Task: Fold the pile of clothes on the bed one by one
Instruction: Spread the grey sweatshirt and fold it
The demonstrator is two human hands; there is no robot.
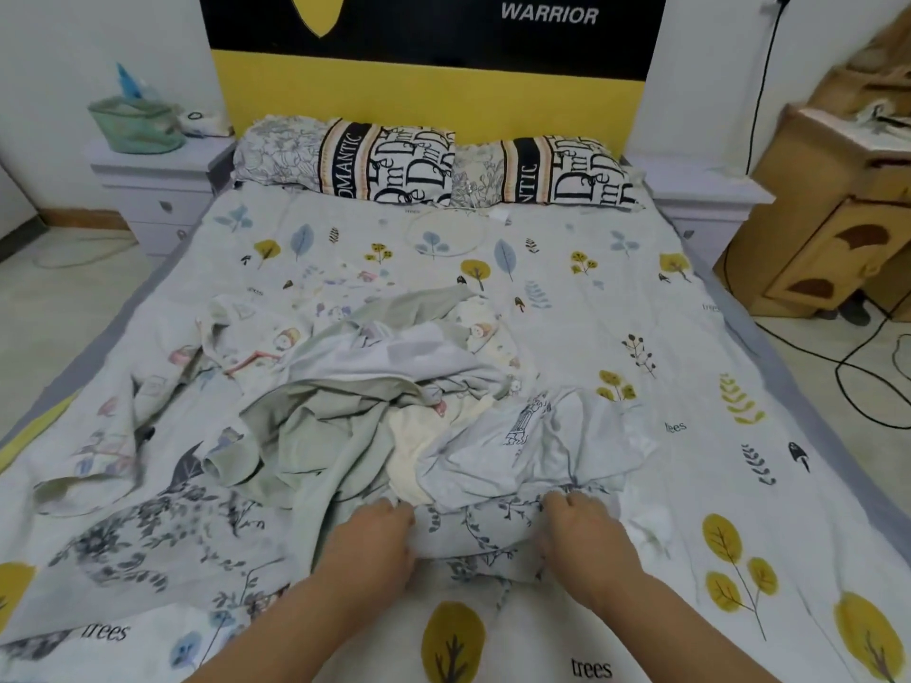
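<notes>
A loose pile of clothes lies in the middle of the bed, with grey-green, white and cream pieces tangled together. Nearest me is a pale garment with a dark floral print. My left hand and my right hand both grip its near part, fingers curled into the cloth, about a hand's width apart. A white piece with a small printed figure lies just beyond my right hand.
Two patterned pillows lie against the yellow headboard. A white nightstand with a green basket stands at the left. A wooden cabinet and black cables on the floor are at the right.
</notes>
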